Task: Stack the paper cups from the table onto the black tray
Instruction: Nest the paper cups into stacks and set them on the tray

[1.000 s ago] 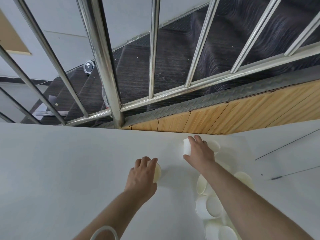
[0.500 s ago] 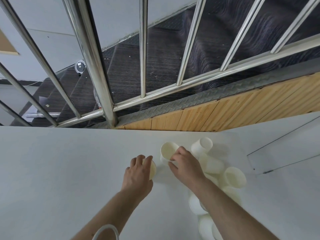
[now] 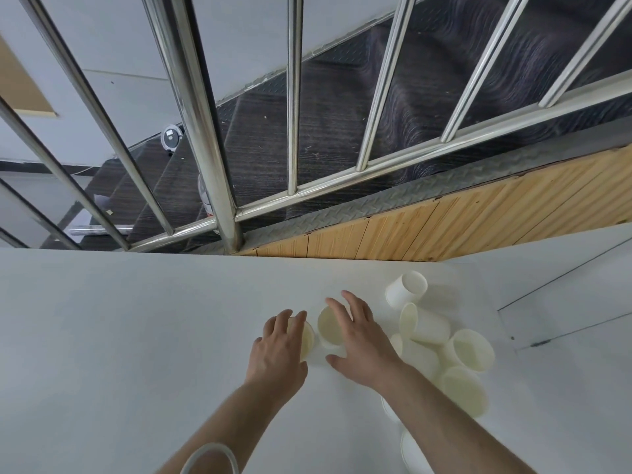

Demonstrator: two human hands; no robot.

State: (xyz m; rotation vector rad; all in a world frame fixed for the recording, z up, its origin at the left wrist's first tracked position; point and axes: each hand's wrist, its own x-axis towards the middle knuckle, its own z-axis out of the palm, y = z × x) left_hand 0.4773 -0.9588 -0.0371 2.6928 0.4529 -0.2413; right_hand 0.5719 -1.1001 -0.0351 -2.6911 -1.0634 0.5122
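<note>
While my left hand (image 3: pixel 280 350) curls round one upright paper cup (image 3: pixel 305 338), a second cup (image 3: pixel 330 326) stands just right, under my spread, empty right hand (image 3: pixel 362 340)

Both forearms bare, no sleeves in view, no watch, no gloves. Left hand (image 3: pixel 278 354) and right hand (image 3: pixel 362 343): no rings visible on the fingers (image 3: pixel 337 311). Only extra: a thin white cable or cord loop (image 3: pixel 210 458) curving over the left forearm at the bottom edge; can't tell what it belongs to.
</note>
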